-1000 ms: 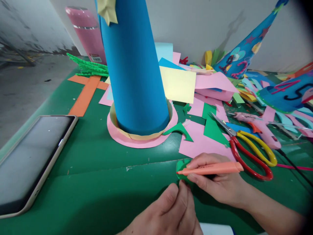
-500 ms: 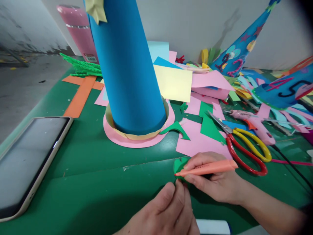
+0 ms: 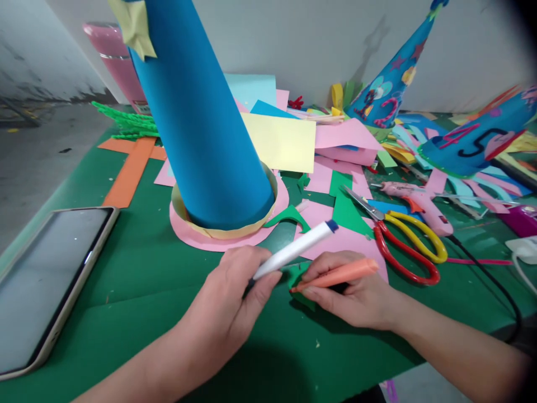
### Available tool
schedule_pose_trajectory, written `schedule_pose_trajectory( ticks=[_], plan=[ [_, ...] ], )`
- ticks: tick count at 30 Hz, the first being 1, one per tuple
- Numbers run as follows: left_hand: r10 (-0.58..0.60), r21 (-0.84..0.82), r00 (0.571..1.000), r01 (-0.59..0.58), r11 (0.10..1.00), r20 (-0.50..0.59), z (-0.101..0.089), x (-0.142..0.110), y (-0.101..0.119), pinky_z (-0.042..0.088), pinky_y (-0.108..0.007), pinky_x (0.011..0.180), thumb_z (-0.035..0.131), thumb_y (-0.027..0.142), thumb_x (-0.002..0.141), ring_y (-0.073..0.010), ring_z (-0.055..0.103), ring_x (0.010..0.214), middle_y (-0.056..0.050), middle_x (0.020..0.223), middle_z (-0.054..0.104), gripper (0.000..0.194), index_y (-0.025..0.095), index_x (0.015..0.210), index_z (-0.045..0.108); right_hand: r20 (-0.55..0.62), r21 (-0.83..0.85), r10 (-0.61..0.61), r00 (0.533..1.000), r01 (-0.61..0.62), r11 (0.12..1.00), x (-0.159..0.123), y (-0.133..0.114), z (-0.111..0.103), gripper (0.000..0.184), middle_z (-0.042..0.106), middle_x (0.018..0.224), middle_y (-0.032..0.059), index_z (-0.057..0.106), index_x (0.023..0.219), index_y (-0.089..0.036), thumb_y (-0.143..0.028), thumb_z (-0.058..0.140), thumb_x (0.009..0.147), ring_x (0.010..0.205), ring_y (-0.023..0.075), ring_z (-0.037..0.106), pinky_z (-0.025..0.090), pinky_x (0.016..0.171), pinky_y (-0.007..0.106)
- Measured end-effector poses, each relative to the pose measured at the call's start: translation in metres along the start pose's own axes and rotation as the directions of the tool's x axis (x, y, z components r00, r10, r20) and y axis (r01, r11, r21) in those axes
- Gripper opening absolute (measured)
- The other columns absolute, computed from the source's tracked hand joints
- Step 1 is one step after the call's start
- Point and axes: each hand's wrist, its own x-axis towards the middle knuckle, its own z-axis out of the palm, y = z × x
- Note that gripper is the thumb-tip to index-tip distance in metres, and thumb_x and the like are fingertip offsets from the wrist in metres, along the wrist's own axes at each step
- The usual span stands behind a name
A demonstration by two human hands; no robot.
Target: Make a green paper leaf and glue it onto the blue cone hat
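Note:
My left hand is closed around a white marker with a dark blue end, tilted up to the right. Pinched in my right hand is an orange highlighter, its red tip down at a small green paper cutout. Part of that cutout is hidden under the right fingers. Beyond both hands a tall blue paper cone stands in a pink ring brim with a yellowish inner band, and a pale yellow star is fixed to its side.
Scissors lie open right of my right hand, with a pink glue gun behind. A phone rests at left. Pink paper, decorated cones and a pink bottle stand or lie farther back.
My left hand has left the green cutout, moved up and left, and now holds the white marker that lay near the front edge. My right hand keeps the highlighter at the cutout.

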Motion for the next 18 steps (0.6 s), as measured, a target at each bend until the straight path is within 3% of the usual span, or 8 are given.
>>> schedule_pose_trajectory(
  ticks=[7, 9, 12, 14, 18],
  plan=[
    [-0.103, -0.124, 0.981, 0.124, 0.985, 0.163, 0.002, 0.012, 0.003, 0.045, -0.026, 0.058, 0.035, 0.034, 0.089, -0.0153, 0.055, 0.068, -0.001, 0.075, 0.059, 0.026, 0.019, 0.089, 0.056, -0.024, 0.039, -0.018, 1.0, 0.019, 0.999, 0.001, -0.001, 0.001, 0.006, 0.067, 0.074, 0.0045, 0.062, 0.077, -0.016, -0.021, 0.06, 0.078, 0.055, 0.0105, 0.059, 0.049, 0.049, 0.021],
    [-0.125, -0.147, 0.981, 0.147, 0.978, 0.149, 0.003, 0.011, 0.005, 0.045, -0.026, 0.057, 0.034, 0.034, 0.089, -0.0152, 0.055, 0.067, -0.001, 0.075, 0.059, 0.027, 0.019, 0.088, 0.056, -0.082, 0.088, -0.025, 0.996, 0.032, 0.996, 0.001, -0.002, 0.0, 0.004, 0.064, 0.07, 0.0022, 0.061, 0.078, -0.017, -0.02, 0.062, 0.076, 0.053, 0.0095, 0.058, 0.048, 0.048, 0.02],
    [-0.171, -0.192, 0.984, 0.176, 0.965, 0.042, 0.002, 0.01, 0.006, 0.044, -0.025, 0.057, 0.035, 0.034, 0.09, -0.0153, 0.056, 0.068, -0.001, 0.076, 0.06, 0.025, 0.019, 0.087, 0.055, -0.24, 0.205, -0.046, 0.97, 0.097, 0.974, 0.002, 0.0, -0.002, 0.006, 0.058, 0.063, -0.0014, 0.058, 0.08, -0.018, -0.022, 0.061, 0.077, 0.048, 0.0076, 0.053, 0.045, 0.044, 0.019],
    [-0.218, -0.204, 0.975, 0.206, 0.957, -0.037, 0.001, 0.009, 0.006, 0.044, -0.025, 0.055, 0.036, 0.034, 0.089, -0.0156, 0.056, 0.068, -0.001, 0.075, 0.06, 0.024, 0.019, 0.085, 0.054, -0.397, 0.25, -0.044, 0.917, 0.154, 0.956, 0.003, 0.002, -0.004, 0.006, 0.054, 0.063, -0.0022, 0.058, 0.082, -0.019, -0.025, 0.059, 0.079, 0.046, 0.007, 0.049, 0.043, 0.042, 0.02],
    [-0.248, -0.192, 0.958, 0.219, 0.957, -0.143, 0.0, 0.006, 0.006, 0.044, -0.025, 0.053, 0.039, 0.033, 0.088, -0.0154, 0.057, 0.066, -0.001, 0.075, 0.061, 0.02, 0.019, 0.086, 0.053, -0.663, 0.178, -0.063, 0.746, 0.239, 0.955, 0.005, 0.011, -0.012, 0.007, 0.052, 0.071, -0.0005, 0.06, 0.085, -0.022, -0.025, 0.059, 0.079, 0.056, 0.0098, 0.049, 0.043, 0.049, 0.024]
  ],
)
